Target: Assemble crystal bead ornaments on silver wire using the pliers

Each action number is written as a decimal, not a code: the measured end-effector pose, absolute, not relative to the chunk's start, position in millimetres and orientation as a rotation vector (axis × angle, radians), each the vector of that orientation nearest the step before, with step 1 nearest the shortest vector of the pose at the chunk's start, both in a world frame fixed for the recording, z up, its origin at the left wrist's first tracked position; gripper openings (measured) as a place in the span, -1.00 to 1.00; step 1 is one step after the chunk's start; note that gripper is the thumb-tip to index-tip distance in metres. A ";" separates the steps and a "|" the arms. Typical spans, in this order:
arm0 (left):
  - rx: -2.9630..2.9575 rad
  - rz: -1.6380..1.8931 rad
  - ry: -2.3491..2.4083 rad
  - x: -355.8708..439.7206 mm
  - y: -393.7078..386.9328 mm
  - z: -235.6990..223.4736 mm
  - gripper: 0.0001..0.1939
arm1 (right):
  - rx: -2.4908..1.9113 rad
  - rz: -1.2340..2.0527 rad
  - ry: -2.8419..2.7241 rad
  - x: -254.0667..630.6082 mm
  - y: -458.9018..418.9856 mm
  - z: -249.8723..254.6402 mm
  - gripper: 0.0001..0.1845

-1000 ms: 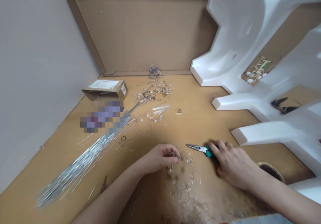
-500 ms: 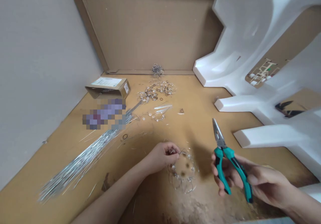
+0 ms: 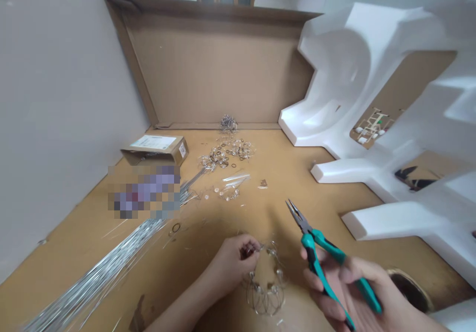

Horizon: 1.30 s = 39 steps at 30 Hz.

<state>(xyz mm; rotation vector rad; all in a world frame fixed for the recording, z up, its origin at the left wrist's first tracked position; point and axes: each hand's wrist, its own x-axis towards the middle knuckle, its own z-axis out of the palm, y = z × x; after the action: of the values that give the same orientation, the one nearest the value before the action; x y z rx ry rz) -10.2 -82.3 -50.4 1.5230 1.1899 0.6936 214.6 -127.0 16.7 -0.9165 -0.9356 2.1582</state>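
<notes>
My left hand [image 3: 236, 260] pinches one side of a ring-shaped wire piece [image 3: 266, 302], which has looping thin wires and small clear beads around it. The spot between thumb and finger is partly hidden. In my right hand [image 3: 345, 282] is a pair of long-nose pliers [image 3: 310, 237] with teal and black handles. Their handles are spread and the jaws slightly parted, with nothing between the tips. The jaws point up and left, to the right of the wire ring and apart from it.
A long bundle of straight wires [image 3: 107, 265] lies at left, near an open cardboard box [image 3: 156, 146]. Beaded wire pieces and dark rings [image 3: 226, 154] are piled farther back, below a wire tangle [image 3: 228, 123]. White moulded forms [image 3: 383, 218] line the right side; a cardboard wall [image 3: 219, 69] stands behind.
The view has tilted up, so the scene sits lower. The pliers have swung to point more left and moved nearer the wire ring. My left hand keeps its pinch.
</notes>
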 end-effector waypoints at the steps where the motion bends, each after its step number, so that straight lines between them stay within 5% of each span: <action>1: 1.518 0.695 1.188 -10.3 -81.9 -51.7 -0.90 | -0.968 2.107 -1.000 215.3 -123.5 15.8 -0.53; 4: 1.498 0.700 1.189 -10.5 -80.6 -54.0 -0.89 | -1.215 1.843 -1.474 223.5 -115.2 15.0 -0.52; 8: 1.491 0.707 1.217 -10.2 -79.8 -51.8 -0.89 | -1.578 0.921 -2.237 233.4 -118.1 12.5 -0.47; 11: 1.498 0.706 1.243 -9.5 -79.9 -48.6 -0.89 | -1.619 0.266 -2.456 231.9 -125.6 5.1 -0.47; 14: 1.484 0.698 1.255 -8.5 -80.2 -47.0 -0.89 | -1.606 -0.036 -2.536 227.4 -129.3 -2.4 -0.53; 39: 1.511 0.738 1.186 -13.2 -80.3 -48.5 -0.77 | -1.573 -0.304 -2.648 221.5 -131.0 -16.3 -0.56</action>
<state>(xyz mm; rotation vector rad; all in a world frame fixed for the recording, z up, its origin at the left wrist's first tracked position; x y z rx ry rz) -13.2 -80.3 -48.5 1.5109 1.1857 0.7377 221.5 -131.0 -16.3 -1.5729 -2.6481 -0.3043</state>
